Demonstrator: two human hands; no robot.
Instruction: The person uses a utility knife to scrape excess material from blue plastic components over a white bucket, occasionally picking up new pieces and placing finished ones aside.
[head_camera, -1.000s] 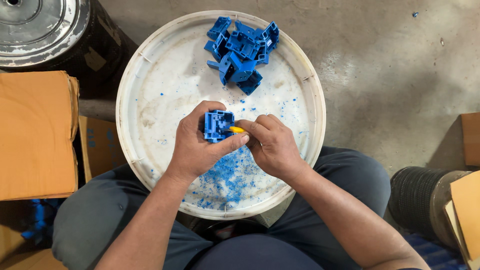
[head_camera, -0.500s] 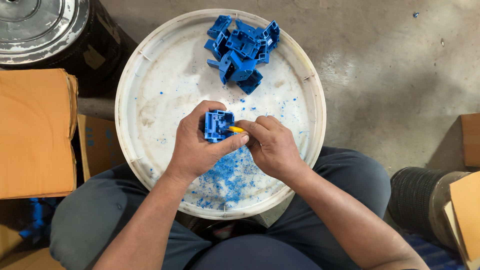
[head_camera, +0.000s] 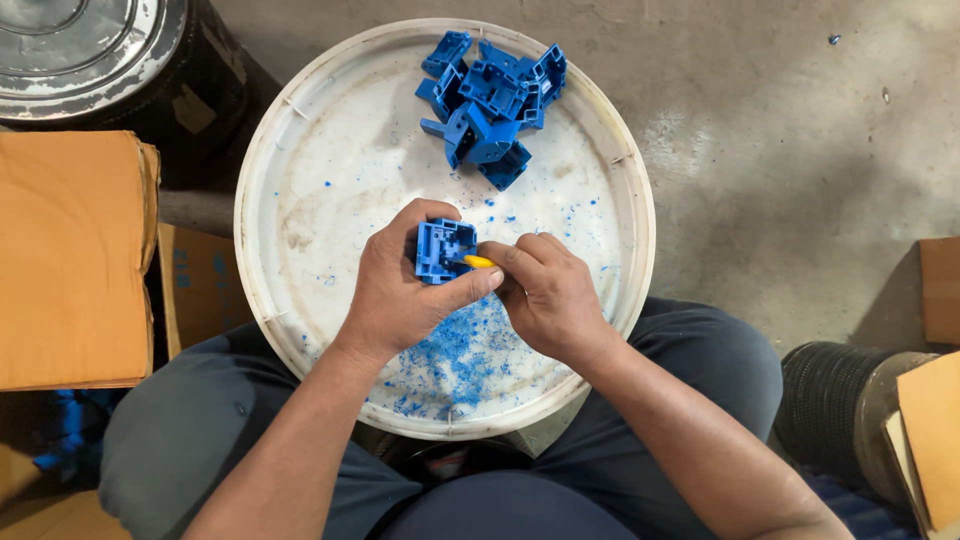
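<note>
My left hand (head_camera: 400, 295) grips a small blue plastic part (head_camera: 440, 250) above a round white tray (head_camera: 290, 190) that rests on my lap. My right hand (head_camera: 545, 295) pinches a small yellow tool (head_camera: 480, 262), its tip against the part's right side. A heap of several more blue plastic parts (head_camera: 490, 95) lies at the tray's far edge. Blue plastic shavings (head_camera: 455, 355) are scattered on the tray under my hands.
A brown cardboard box (head_camera: 65, 255) stands at the left, with a round metal lid (head_camera: 70, 40) on a dark drum behind it. Bare concrete floor (head_camera: 800, 150) lies to the right. More cardboard (head_camera: 935, 440) and a black ribbed hose (head_camera: 830, 410) sit at the lower right.
</note>
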